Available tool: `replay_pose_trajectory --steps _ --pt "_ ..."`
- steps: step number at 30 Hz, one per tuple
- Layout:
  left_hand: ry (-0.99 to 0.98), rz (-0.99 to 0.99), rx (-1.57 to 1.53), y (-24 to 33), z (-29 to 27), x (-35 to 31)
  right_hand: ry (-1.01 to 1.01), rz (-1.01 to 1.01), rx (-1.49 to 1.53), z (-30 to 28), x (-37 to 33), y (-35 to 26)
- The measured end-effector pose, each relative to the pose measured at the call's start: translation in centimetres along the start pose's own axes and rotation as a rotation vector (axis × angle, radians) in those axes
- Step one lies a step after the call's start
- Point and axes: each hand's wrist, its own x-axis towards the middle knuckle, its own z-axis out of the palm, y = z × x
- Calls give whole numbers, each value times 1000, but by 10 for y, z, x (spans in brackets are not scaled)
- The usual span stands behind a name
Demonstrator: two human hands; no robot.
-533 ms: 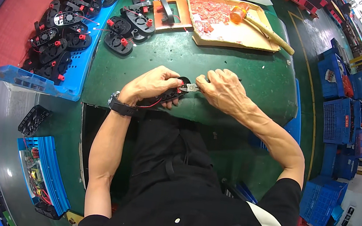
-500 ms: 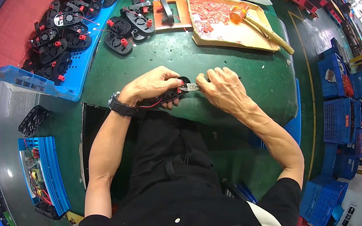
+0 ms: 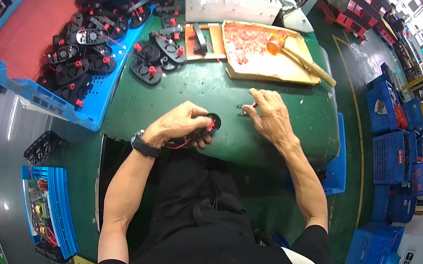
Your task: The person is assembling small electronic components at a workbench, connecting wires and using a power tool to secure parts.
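Observation:
My left hand (image 3: 182,123) is closed around a black oval plastic housing (image 3: 216,122) at the table's front edge. Its thumb rests by a small red part (image 3: 211,125) on the housing, and a red wire (image 3: 177,143) runs out below the hand. To the right, over the green tabletop, my right hand (image 3: 269,116) is curled around pliers (image 3: 242,107). Only a little of their dark metal shows beside the thumb; the palm hides the rest. The pliers are apart from the housing.
At left, a blue crate (image 3: 34,96) holds many similar housings; several more housings (image 3: 146,70) lie beside it. An orange frame (image 3: 214,44) sits near a cardboard tray (image 3: 254,74) of small red pieces. A mallet (image 3: 310,66) lies across the tray.
My right hand has moved the pliers right, away from the housing, and its fingers have loosened. My left hand still grips the housing. The whole view has shifted, putting the table lower in the picture.

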Motion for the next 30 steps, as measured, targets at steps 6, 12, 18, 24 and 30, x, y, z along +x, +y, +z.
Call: replay_pose_trajectory --steps 6,12,18,24,30 --pt "3 -48 -74 1 5 -1 182 22 455 -56 81 -37" --pt "-5 -79 -18 8 12 3 591 -439 331 -158 251 -33" --pt "-12 -56 -17 0 5 8 251 -245 1174 -161 328 -27" --pt "7 -64 -49 7 -6 7 264 -154 1674 -128 250 -62" --pt "-34 -40 -111 2 -8 10 678 146 1230 -133 173 -97"
